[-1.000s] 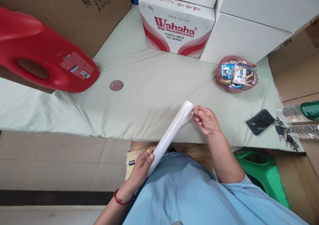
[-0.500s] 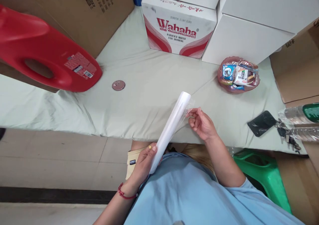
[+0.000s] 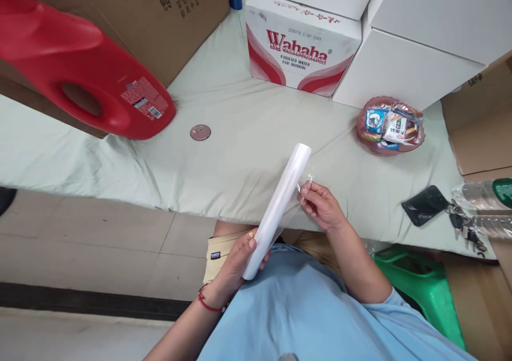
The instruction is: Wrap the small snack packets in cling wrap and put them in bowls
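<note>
We see the white and red carton [image 3: 302, 49] at the back of the worktop [image 3: 240, 147], and we hold the white roll [image 3: 278, 211] well apart from it, on its near side, across the worktop's front edge. The roll lies aslant, its far end pointing toward the carton and leaning right. Our left hand [image 3: 242, 254] has its fingers wrapped around the end farther from the carton, thumb on top. Our right hand [image 3: 320, 206], between the carton and our blue shirt [image 3: 292, 307], has its thumb and fingers pinched together on the clear film [image 3: 285, 223], whose loose sheet stands off the roll's right side. To the carton's right, and nearer us, we have the pink bowl [image 3: 366, 143] of wrapped snacks [image 3: 395, 126]; to its left, the red jug [image 3: 108, 83]; nearer us and left of it, the round disc [image 3: 200, 132].
</note>
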